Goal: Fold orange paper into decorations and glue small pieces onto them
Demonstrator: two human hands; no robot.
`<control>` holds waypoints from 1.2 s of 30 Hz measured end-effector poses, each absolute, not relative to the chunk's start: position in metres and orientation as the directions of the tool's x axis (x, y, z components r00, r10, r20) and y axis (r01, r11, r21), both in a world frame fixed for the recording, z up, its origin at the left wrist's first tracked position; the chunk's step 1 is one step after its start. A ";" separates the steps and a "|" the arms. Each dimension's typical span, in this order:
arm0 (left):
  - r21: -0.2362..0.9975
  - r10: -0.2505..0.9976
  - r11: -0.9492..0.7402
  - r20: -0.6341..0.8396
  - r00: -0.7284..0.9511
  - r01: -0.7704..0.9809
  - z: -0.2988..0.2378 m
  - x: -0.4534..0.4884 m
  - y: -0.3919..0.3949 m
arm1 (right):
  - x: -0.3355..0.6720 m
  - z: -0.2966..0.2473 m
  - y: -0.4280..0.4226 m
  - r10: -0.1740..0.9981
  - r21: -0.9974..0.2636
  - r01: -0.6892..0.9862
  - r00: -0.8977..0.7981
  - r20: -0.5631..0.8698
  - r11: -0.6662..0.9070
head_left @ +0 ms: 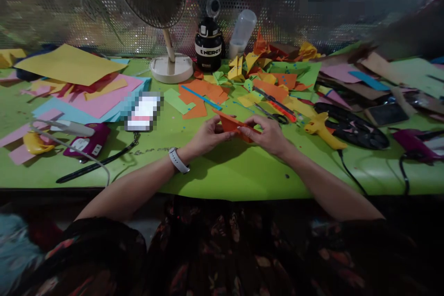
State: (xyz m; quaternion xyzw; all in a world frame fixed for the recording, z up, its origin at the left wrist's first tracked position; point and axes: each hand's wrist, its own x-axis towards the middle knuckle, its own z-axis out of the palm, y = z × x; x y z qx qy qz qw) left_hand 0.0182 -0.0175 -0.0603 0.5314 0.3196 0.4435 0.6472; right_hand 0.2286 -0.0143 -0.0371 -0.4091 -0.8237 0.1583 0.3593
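Between my two hands, just above the green table (pixel 222 171), is a folded piece of orange paper (pixel 229 123). My left hand (pixel 212 135) pinches its left part between thumb and fingers; a watch with a pale strap is on that wrist. On the right side my right hand (pixel 268 135) grips the same paper, thumb on the near face. Dark-handled scissors (pixel 277 117) lie beyond my right hand. Past the paper, a blue strip (pixel 201 97) rests across flat orange paper scraps (pixel 194 111).
A yellow glue gun (pixel 326 130) lies right beside a black round tray (pixel 360 127). Leftward are a phone (pixel 144 111), a purple device (pixel 88 141) and stacked coloured paper (pixel 72 67). Behind stand a fan (pixel 171 68), a black bottle (pixel 208 46) and a translucent bottle (pixel 243 30).
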 end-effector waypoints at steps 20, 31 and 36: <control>0.966 0.976 0.004 0.053 0.212 -0.259 -0.054 0.016 -0.016 | 0.227 -0.012 0.007 0.860 -0.718 0.494 -0.409 0.305 0.490; 0.978 0.967 0.046 0.008 0.255 -0.204 -0.054 0.015 -0.017 | 0.236 -0.010 0.013 0.821 -0.735 0.447 -0.509 0.260 0.510; 0.983 0.963 0.103 -0.061 0.262 -0.151 -0.049 0.015 -0.019 | 0.236 -0.009 0.010 0.811 -0.726 0.443 -0.518 0.271 0.525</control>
